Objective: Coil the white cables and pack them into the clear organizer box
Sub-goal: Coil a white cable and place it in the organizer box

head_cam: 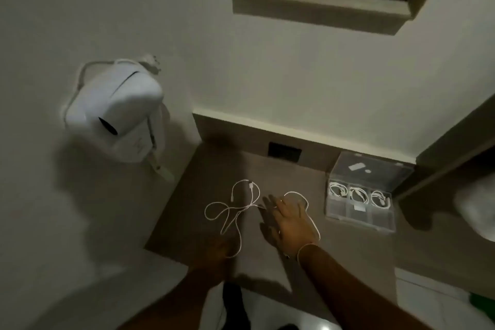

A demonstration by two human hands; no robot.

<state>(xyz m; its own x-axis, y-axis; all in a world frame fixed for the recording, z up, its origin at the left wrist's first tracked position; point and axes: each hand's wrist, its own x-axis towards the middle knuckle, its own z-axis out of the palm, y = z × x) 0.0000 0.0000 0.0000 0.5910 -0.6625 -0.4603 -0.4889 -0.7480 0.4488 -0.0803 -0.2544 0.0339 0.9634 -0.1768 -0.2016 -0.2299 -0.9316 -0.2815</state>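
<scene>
The right hand (290, 222) lies flat with fingers spread, its grip open, pressing on the loose white cable (235, 211) sprawled in loops on the brown counter (187, 222). The left hand (218, 250) sits in shadow at the cable's near end; whether its grip is closed there I cannot tell. The clear organizer box (360, 199) stands lid-up just right of the hands, with three coiled cables (357, 195) in its back compartments.

White plastic wall-mounted device with dark oval slot (113, 112) hung far left, above the hands. Dark picture in pale wooden frame (321, 5) sat high beyond them. Small black rectangular socket plate (284, 151) was just ahead, on brown backsplash.
</scene>
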